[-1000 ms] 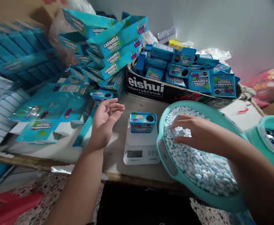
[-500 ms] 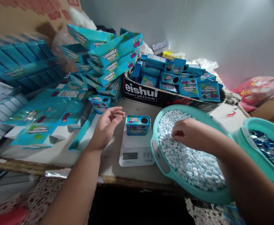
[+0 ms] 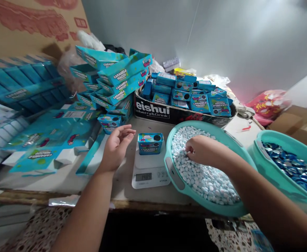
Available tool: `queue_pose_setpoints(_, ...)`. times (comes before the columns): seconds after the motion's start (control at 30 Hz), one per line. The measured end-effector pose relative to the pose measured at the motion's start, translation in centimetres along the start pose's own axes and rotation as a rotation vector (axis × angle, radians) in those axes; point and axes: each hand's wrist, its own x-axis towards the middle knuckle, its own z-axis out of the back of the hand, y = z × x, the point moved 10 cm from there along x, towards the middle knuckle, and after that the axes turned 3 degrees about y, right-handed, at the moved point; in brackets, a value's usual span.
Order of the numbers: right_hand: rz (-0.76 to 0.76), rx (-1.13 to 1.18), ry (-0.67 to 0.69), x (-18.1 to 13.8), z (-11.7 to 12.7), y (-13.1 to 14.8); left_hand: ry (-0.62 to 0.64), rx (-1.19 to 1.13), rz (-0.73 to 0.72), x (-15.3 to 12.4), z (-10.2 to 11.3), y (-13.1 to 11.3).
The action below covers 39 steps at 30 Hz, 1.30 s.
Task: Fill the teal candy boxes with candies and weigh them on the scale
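Observation:
My left hand (image 3: 117, 148) hovers with fingers apart, holding nothing, just left of a small blue candy box (image 3: 150, 146). That box stands upright on a white kitchen scale (image 3: 140, 182) whose display appears to read 1489, though any decimal point is unclear. Over on the right, my right hand (image 3: 202, 149) is closed, its fingertips down among small white and pale-blue candies (image 3: 208, 183). Whatever those fingers pinch is hidden by the hand. A turquoise basin (image 3: 174, 176) holds the candies and stands right beside the scale.
A second turquoise basin (image 3: 255, 154) holds shiny blue pieces. Behind, a black carton (image 3: 153, 111) is heaped with small blue boxes. Open display trays (image 3: 122, 77) are stacked at back left, near flattened blue cardboard (image 3: 40, 157). The table's front edge (image 3: 90, 203) runs close to me.
The whole view has shifted slightly as my head moved. My right hand stays down in the candies, and my left hand keeps its place beside the candy box. The display looks unchanged.

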Motion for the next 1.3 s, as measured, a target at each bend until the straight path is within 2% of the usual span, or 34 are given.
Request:
queue_pose_setpoints(0.1,-0.009,0.008,-0.017,0.0,0.3,0.0,-0.059,0.022,-0.013,-0.1,0.5,-0.4)
queue_pose_setpoints(0.23,-0.038,0.051,-0.004,-0.1,0.4,-0.1,-0.213,0.024,-0.093,-0.5,2.2,-1.2)
queue_pose_setpoints(0.3,-0.036,0.040,-0.005,-0.1,0.5,-0.1,-0.238,0.016,-0.105,-0.5,2.6,-1.1)
queue_pose_setpoints(0.47,-0.032,-0.036,0.026,-0.2,0.8,0.6,-0.175,0.152,-0.113,-0.5,2.2,-1.0)
queue_pose_setpoints(0.63,-0.041,-0.025,0.062,-0.1,1.0,0.6,-0.107,0.469,-0.353,-1.1,0.4,-4.1)
queue_pose_setpoints(0.83,0.009,0.002,0.032,-0.2,0.8,0.1,-0.145,0.544,-0.461,-1.5,0.1,-5.2)
queue_pose_setpoints(0.93,0.045,0.005,-0.036,-0.5,2.5,0.3,-0.140,0.541,-0.464,-1.6,0.1,-5.1)
queue_pose_setpoints(1.13,0.233,0.093,-0.184,1.0,7.5,3.7,-0.116,0.521,-0.418,-1.4,0.0,-4.5)
queue_pose_setpoints(1.3,0.446,-0.046,-0.201,3.7,8.3,8.6,-0.100,0.554,-0.388,-1.2,0.0,-3.9)
